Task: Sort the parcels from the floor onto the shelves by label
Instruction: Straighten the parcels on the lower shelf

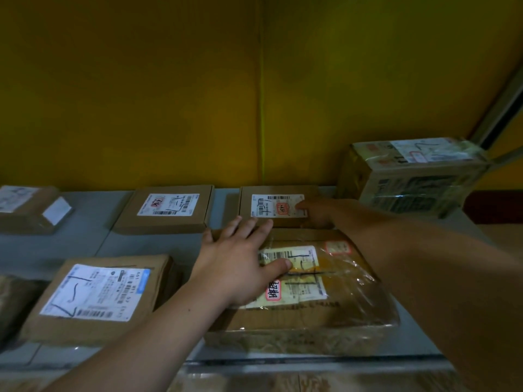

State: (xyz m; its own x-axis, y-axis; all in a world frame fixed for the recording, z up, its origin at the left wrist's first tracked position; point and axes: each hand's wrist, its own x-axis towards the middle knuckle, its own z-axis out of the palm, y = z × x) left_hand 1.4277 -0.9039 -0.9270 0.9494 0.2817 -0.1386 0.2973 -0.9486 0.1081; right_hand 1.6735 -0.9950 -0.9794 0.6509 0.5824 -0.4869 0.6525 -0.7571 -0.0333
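Note:
A large taped cardboard parcel (334, 304) with a white label lies at the front of the grey shelf (119, 244). My left hand (240, 258) lies flat on its top, fingers straight and spread, thumb on the label. Behind it sits a small flat brown box (283, 193) with a white label and red stamp. My right hand (318, 210) grips that small box at its right edge, thumb on the label, fingers hidden beside the box.
More labelled parcels lie on the shelf: a flat box (167, 207) at back centre, one (28, 207) at back left, one (96, 295) at front left. A tall wrapped carton (418, 176) stands at back right. A yellow wall rises behind.

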